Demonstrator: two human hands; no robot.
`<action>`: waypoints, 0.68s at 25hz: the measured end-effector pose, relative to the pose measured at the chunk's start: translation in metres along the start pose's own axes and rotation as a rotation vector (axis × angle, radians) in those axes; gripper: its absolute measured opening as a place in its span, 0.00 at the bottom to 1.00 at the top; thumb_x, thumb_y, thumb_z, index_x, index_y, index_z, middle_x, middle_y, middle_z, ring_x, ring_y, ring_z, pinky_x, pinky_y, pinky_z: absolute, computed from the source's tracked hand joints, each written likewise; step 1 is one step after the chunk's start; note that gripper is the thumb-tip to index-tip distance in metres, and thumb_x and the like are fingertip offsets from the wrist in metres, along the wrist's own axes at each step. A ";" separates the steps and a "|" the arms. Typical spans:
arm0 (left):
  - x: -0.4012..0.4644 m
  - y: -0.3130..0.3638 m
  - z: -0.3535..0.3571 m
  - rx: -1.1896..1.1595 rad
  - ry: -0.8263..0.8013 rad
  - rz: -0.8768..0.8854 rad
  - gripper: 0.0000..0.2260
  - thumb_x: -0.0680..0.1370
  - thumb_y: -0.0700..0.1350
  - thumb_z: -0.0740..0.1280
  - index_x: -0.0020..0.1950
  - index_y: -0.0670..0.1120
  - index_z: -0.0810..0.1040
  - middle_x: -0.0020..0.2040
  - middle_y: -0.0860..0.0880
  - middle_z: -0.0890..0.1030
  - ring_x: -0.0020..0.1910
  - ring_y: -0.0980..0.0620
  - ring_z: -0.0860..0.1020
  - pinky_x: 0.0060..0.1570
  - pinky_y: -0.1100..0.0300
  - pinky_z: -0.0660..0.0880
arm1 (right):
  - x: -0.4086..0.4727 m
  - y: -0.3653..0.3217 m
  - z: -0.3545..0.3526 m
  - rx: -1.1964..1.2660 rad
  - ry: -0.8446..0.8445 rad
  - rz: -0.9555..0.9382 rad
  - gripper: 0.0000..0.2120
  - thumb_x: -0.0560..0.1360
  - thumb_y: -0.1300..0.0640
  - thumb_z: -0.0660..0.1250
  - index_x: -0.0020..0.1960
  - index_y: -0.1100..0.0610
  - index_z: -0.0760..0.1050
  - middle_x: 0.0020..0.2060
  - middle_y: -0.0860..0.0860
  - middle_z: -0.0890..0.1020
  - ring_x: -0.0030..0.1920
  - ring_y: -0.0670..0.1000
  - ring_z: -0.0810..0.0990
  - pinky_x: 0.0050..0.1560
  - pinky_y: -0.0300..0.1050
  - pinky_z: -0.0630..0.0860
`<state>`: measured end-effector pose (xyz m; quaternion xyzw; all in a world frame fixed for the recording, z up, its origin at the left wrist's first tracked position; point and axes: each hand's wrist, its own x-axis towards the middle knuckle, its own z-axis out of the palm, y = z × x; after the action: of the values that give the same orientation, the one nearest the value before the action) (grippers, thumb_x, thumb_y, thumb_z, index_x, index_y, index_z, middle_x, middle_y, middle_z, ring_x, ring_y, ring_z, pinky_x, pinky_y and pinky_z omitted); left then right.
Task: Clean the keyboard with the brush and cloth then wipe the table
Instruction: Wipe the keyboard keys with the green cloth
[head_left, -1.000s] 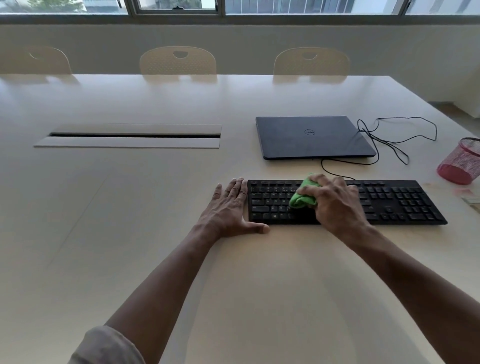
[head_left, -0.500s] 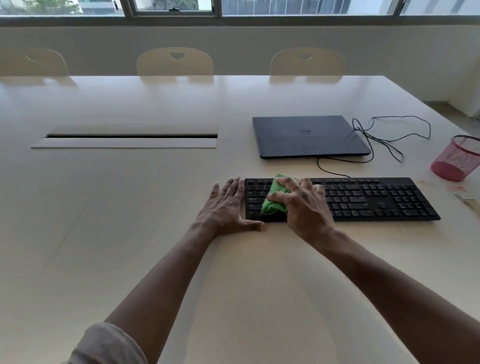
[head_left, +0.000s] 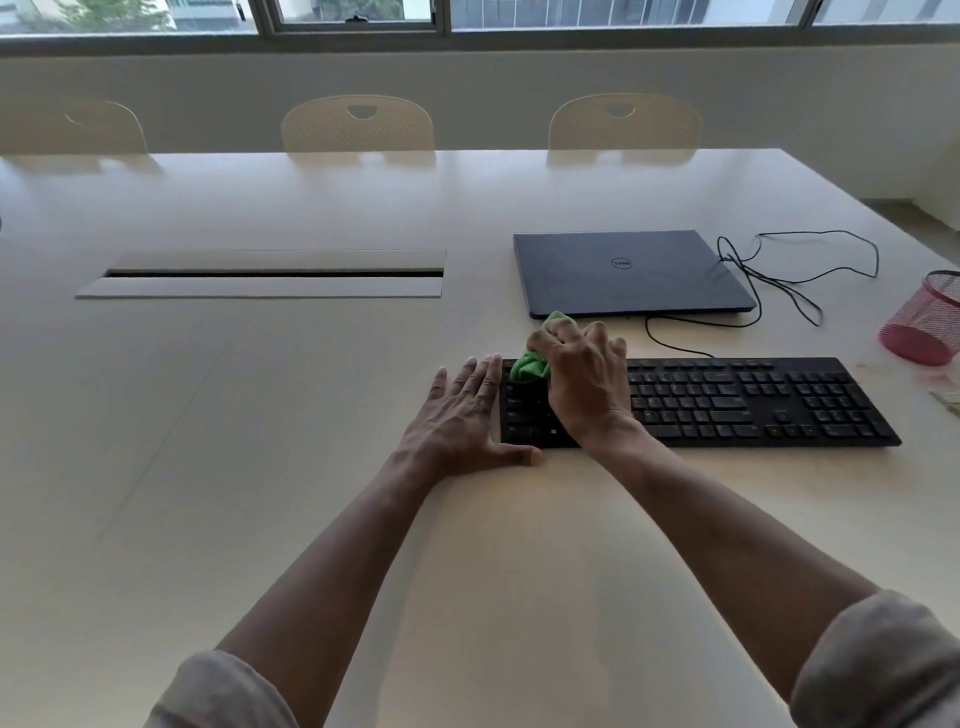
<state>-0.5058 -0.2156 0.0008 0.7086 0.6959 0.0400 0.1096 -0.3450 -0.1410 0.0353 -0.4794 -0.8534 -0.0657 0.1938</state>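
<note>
Gripping the crumpled green cloth (head_left: 531, 367), the right hand (head_left: 584, 384) now sits at the far left corner of the flat black plastic keyboard (head_left: 748, 402); half a second ago it was nearer the middle of the left key block, a second ago further right still. Fingers are curled over the bunched fabric, which pokes out left of and above the knuckles. The left hand (head_left: 462, 415) lies flat with fingers straight, holding nothing, palm on the table (head_left: 260, 467) against the keyboard's left edge, thumb along its front edge; position unchanged. Keyboard lies lengthwise on the smooth, pale, glossy table. Behind it: closed matte dark grey laptop (head_left: 623, 273), thin black cable (head_left: 795, 270) looped to its right, red wire-mesh cup (head_left: 924, 325) at the right edge. A long cable slot (head_left: 265, 274) is set into the tabletop. Three cream chairs (head_left: 358, 124) stand below the windows (head_left: 358, 13).
</note>
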 end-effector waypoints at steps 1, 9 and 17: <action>0.000 0.000 0.000 -0.001 0.001 0.001 0.60 0.65 0.82 0.55 0.81 0.47 0.33 0.82 0.51 0.38 0.79 0.55 0.35 0.78 0.48 0.35 | 0.001 0.002 0.002 -0.023 -0.003 -0.018 0.14 0.77 0.64 0.67 0.59 0.50 0.80 0.66 0.52 0.78 0.58 0.63 0.75 0.53 0.58 0.71; -0.002 0.000 0.000 -0.018 0.013 0.004 0.60 0.64 0.83 0.55 0.81 0.48 0.33 0.82 0.51 0.38 0.79 0.55 0.35 0.78 0.47 0.35 | 0.016 0.025 -0.009 -0.035 0.020 0.055 0.10 0.74 0.60 0.73 0.55 0.53 0.84 0.62 0.50 0.80 0.58 0.61 0.73 0.53 0.54 0.66; -0.001 0.000 0.000 -0.012 0.009 -0.004 0.61 0.64 0.83 0.55 0.81 0.48 0.34 0.82 0.52 0.39 0.79 0.55 0.35 0.78 0.47 0.36 | 0.021 0.019 0.002 -0.090 -0.017 -0.021 0.09 0.75 0.59 0.73 0.54 0.51 0.85 0.63 0.50 0.79 0.57 0.61 0.73 0.50 0.51 0.62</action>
<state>-0.5059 -0.2170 0.0012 0.7064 0.6976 0.0468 0.1108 -0.3394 -0.1137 0.0399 -0.4790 -0.8563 -0.1017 0.1641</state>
